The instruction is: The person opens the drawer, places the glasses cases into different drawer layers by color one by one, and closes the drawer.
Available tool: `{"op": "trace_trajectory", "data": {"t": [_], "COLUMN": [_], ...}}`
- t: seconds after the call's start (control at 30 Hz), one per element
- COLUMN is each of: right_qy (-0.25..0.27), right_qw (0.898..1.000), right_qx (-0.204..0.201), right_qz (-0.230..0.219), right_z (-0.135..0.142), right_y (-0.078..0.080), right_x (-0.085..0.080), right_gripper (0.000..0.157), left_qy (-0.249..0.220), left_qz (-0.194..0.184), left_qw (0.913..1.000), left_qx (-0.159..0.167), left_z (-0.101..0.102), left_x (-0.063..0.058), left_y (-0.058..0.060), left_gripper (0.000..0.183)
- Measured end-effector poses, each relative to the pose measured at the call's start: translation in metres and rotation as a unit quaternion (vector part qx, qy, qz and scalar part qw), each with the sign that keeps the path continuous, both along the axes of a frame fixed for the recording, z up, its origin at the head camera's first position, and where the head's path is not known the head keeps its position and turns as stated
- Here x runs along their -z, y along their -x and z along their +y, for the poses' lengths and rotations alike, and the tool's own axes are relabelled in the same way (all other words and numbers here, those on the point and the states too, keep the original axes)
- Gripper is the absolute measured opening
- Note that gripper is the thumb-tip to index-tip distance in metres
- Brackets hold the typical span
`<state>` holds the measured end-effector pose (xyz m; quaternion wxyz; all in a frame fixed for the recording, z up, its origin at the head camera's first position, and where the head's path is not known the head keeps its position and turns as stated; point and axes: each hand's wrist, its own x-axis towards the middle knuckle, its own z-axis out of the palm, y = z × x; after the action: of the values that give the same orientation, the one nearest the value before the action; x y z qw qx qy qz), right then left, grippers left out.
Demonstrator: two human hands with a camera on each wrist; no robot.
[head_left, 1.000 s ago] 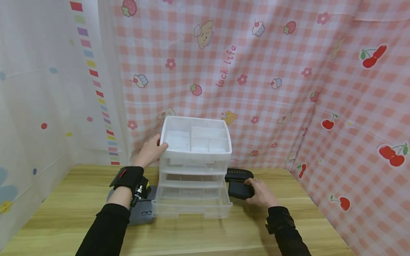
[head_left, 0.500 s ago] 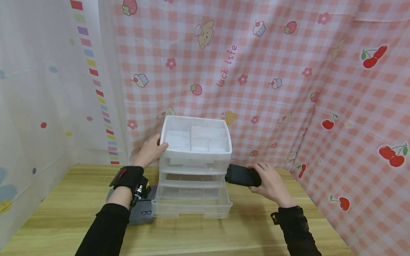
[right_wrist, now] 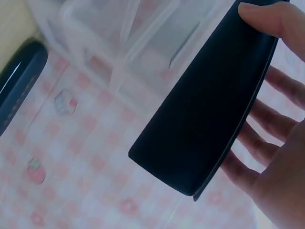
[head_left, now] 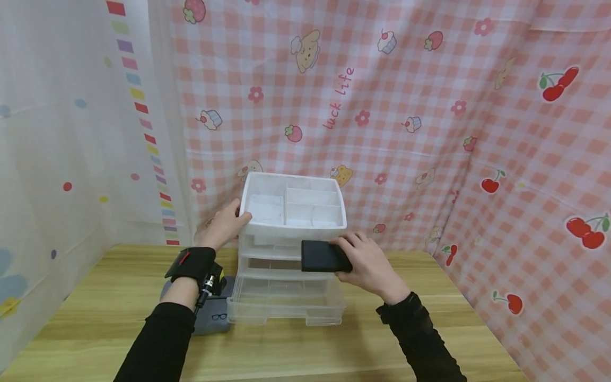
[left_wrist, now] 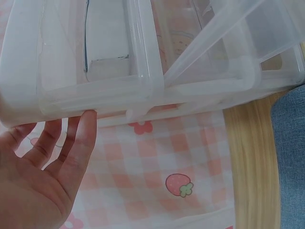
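A translucent white plastic drawer unit (head_left: pixel 292 233) stands mid-table, its top divided into compartments and a lower drawer (head_left: pixel 286 315) pulled out forward. My left hand (head_left: pixel 224 225) grips its upper left side, thumb over the rim. In the left wrist view the fingertips (left_wrist: pixel 88 119) touch the side wall. A flat black rectangular case (head_left: pixel 322 256) is in my right hand (head_left: pixel 369 265), raised before the right part of the unit and above the pulled-out drawer. The right wrist view shows my thumb (right_wrist: pixel 262 18) on one face of the case and fingers behind it.
A grey-blue pouch (head_left: pixel 210 317) printed with glasses lies left of the unit. Another dark, rounded case (right_wrist: pixel 24 71) shows in the right wrist view; my right hand hides it in the head view. Patterned cloth (head_left: pixel 382 132) hangs behind the wooden table (head_left: pixel 119 318).
My right hand has lifted the black case from the table at the unit's right and carried it left, in front of the unit. The left hand has not visibly moved.
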<state>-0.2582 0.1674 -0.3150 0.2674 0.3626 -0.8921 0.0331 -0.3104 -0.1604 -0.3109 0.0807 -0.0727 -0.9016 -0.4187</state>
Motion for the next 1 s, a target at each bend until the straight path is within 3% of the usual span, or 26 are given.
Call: {"op": "trace_trajectory", "data": {"t": [0.37, 0.63, 1.0], "right_qy": [-0.079, -0.097, -0.137], "right_qw": [0.996, 0.993, 0.989], "right_qx": [-0.048, -0.053, -0.038], "right_qz": [0.014, -0.03, -0.031], "right_z": [-0.056, -0.072, -0.084], "right_y": [0.003, 0.008, 0.018], "right_x": [0.025, 0.044, 0.069], "right_gripper": [0.059, 0.06, 0.058], "left_qy": [-0.006, -0.011, -0.017], "left_qz": [-0.007, -0.003, -0.013], "left_qw": [1.0, 0.9999, 0.9998], "left_qx": [0.001, 0.004, 0.002], "left_z": [-0.002, -0.001, -0.003], "left_x": [0.001, 0.003, 0.003], "left_y": [0.003, 0.004, 0.004], "left_gripper": [0.03, 0.026, 0.035]}}
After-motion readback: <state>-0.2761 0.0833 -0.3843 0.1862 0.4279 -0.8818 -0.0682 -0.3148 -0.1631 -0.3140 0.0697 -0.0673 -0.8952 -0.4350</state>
